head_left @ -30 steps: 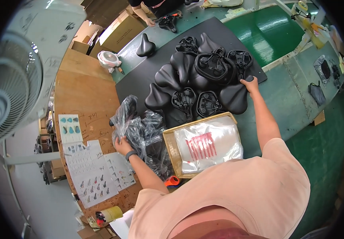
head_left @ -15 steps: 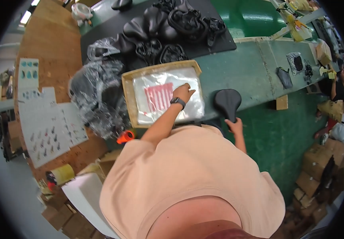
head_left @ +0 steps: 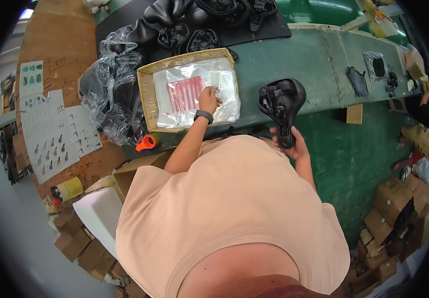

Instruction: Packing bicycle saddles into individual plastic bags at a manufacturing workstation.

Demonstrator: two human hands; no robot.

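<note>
So the green desk [head_left: 314, 67] runs out of frame up top, which chops off the pile of black saddles [head_left: 173, 37] there, and the tan box [head_left: 147, 97] left of centre has its bottom hidden by clear plastic bags [head_left: 220, 74]. Right of centre, a single saddle [head_left: 279, 102] shows its underside, nose gripped by the right hand [head_left: 298, 144], some fingers hidden; the left hand [head_left: 208, 101] is half-curled over the bags, can't tell if it's pinching one.
</note>
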